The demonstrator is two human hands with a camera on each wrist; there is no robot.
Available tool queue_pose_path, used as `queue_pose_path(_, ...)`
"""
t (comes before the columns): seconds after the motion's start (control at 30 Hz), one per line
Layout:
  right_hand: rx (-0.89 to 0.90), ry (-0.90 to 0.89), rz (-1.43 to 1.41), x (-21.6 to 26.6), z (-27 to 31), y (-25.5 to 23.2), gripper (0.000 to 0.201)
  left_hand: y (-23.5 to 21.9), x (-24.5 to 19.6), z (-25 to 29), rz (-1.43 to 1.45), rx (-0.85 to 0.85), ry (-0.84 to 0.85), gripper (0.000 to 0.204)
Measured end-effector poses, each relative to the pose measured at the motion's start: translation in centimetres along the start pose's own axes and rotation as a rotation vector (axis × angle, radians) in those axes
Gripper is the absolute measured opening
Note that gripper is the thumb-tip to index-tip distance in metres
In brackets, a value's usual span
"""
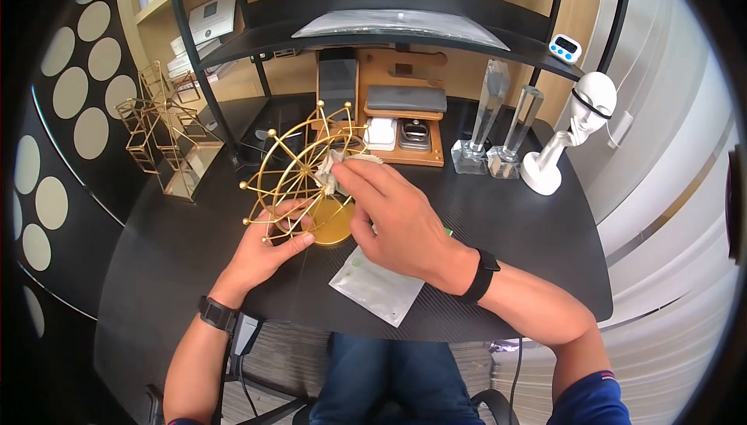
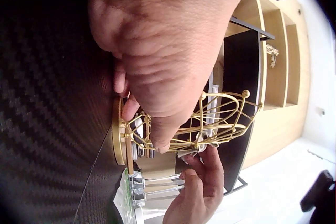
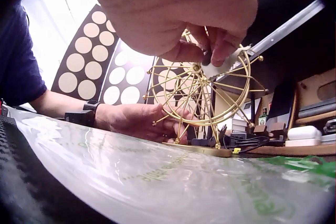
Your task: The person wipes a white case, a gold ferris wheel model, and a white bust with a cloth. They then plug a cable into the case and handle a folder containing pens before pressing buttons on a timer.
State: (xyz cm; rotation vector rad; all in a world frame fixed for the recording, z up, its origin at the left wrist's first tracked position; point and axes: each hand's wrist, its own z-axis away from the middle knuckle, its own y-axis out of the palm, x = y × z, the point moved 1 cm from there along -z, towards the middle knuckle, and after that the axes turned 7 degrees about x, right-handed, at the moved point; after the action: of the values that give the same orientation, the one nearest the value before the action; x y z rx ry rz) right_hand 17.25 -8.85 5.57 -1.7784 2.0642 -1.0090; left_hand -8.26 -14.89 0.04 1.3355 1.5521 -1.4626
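A gold wire Ferris wheel ornament (image 1: 304, 169) stands on a round gold base (image 1: 333, 224) on the black desk. My left hand (image 1: 264, 254) grips the lower part of its frame, thumb near the base and fingers behind the wires. In my right hand (image 1: 412, 219) a crumpled whitish cloth (image 1: 327, 174) is pinched between thumb and fingers. The cloth lies against the wheel's spokes near the hub, seen in the right wrist view on the gold hub (image 3: 197, 68). The left wrist view shows the right hand's fingertips (image 2: 211, 155) at the wire frame.
A printed plastic packet (image 1: 377, 289) lies below the right hand. To the left stands a gold geometric frame (image 1: 179, 153). Two crystal trophies (image 1: 506, 145) and a white mannequin head (image 1: 595, 102) are at right. Behind are a wooden organizer (image 1: 436, 137) and a black shelf (image 1: 257, 42).
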Motion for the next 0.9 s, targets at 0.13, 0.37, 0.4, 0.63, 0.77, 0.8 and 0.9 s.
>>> queue_pose_path(0.13,-0.042,-0.019,-0.031,-0.5,-0.1,0.1,0.063,-0.1,0.0,0.1,-0.028,0.003,-0.01,0.06)
queue_pose_path(0.37,-0.106,0.011,-0.025,-0.4,-0.1,-0.9,0.073,0.0,-0.7,0.0,-0.034,0.023,-0.036,0.06)
queue_pose_path(0.4,-0.099,-0.014,-0.021,-0.4,-0.2,-1.0,0.074,0.1,-0.9,0.0,-0.044,0.023,-0.038,0.06)
queue_pose_path(0.63,-0.021,0.009,-0.101,0.4,-0.3,-0.8,0.079,0.1,-0.6,0.0,0.013,0.019,-0.056,0.061)
queue_pose_path(0.77,-0.005,-0.009,-0.053,0.0,0.0,-0.8,0.08,0.1,-0.4,-0.1,0.039,0.027,-0.065,0.062)
queue_pose_path(0.8,0.062,0.005,-0.054,0.0,0.1,-0.9,0.077,0.0,-0.2,-0.1,0.045,0.027,-0.065,0.062)
queue_pose_path(0.9,0.115,0.006,-0.047,-0.1,0.2,-1.0,0.075,-0.2,-0.1,-0.1,0.03,0.04,-0.076,0.062)
